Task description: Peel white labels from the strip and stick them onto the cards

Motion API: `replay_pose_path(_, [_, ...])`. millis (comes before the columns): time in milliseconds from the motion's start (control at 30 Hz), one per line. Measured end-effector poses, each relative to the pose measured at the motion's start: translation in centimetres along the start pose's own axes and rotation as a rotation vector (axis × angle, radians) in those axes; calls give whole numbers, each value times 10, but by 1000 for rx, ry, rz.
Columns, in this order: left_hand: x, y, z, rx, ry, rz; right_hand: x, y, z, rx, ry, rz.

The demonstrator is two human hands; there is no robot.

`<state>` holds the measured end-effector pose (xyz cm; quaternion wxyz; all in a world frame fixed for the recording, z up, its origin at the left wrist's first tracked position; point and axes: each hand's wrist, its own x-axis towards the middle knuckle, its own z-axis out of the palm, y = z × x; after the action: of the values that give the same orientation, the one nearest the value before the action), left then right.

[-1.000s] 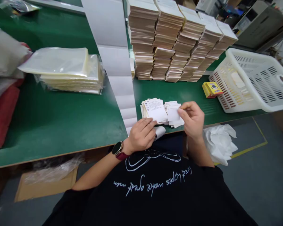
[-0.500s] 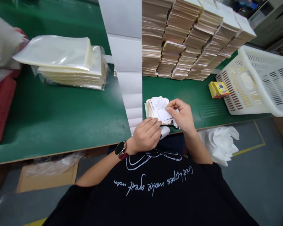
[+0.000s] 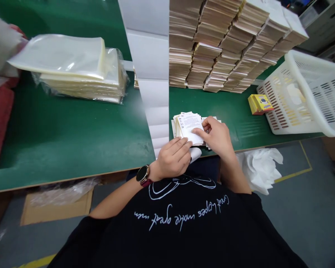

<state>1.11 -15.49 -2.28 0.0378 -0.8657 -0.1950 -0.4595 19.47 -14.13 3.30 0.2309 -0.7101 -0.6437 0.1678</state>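
Note:
A loose pile of small white printed leaflets (image 3: 190, 121) lies on the green table in front of me, its edges uneven. My left hand (image 3: 174, 158), wearing a round black watch (image 3: 142, 174), rests its outstretched fingers on the pile's near left corner; its thumb is mostly hidden. On the other side, my right hand (image 3: 216, 136) pinches the right edge of the top leaflet between thumb and fingers. Other leaflets stick out beyond and beneath the right hand. A white roll-like end (image 3: 195, 154) shows at the table edge beside my left fingers.
Tall paper stacks (image 3: 220, 48) stand behind the pile. A white perforated basket (image 3: 293, 93) is at right, with small yellow boxes (image 3: 261, 104) against it. A white folded strip (image 3: 156, 96) runs down the table. Bagged clear sleeves (image 3: 78, 70) lie at left.
The right hand's thumb has slid a little left over the top leaflet, and its fingers have bent round the edge. The left hand stays in place. The view has shifted slightly.

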Motion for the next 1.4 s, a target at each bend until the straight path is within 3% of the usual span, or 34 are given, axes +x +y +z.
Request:
replay_pose_path(67, [0, 0, 0, 7, -8, 3, 5, 7, 2, 239, -70, 46])
replay_pose_path(133, [0, 0, -1, 13, -22, 6, 8, 14, 5, 393, -46, 53])
replay_pose_path(300, [0, 1, 0, 14, -68, 15, 10, 20, 10, 461, -35, 50])
replay_pose_path(400, [1, 1, 0, 17, -76, 17, 7, 17, 8, 316, 4, 0])
replay_pose_path(533, [1, 1, 0, 22, -50, 19, -4, 21, -2, 35, 214, -92])
replay_pose_path(600, [-1, 0, 0, 9, 11, 23, -10, 35, -11, 22, 277, -85])
replay_pose_path(700, [-5, -1, -1, -20, 95, -2, -19, 63, -23, -92, 264, -61])
replay_pose_path(833, [-7, -3, -4, -71, 93, -82, -38, 75, -28, -332, 319, 42])
replay_pose_path(933, [-5, -3, -4, -105, 98, -139, -60, 52, -24, -44, 305, -149])
replay_pose_path(1033, [-2, 2, -6, -146, 93, -182, -79, 24, -13, 332, 114, -354])
replay_pose_path(1200, [1, 9, -15, -39, 65, -200, -88, 14, 7, 620, 50, -330])
replay_pose_path(1300, [3, 9, -22, 28, 35, -71, -87, 18, 11, 684, -10, -309])
replay_pose_path(1400, [4, 6, -21, -60, -61, 53, -87, 17, 8, 569, 17, -360])
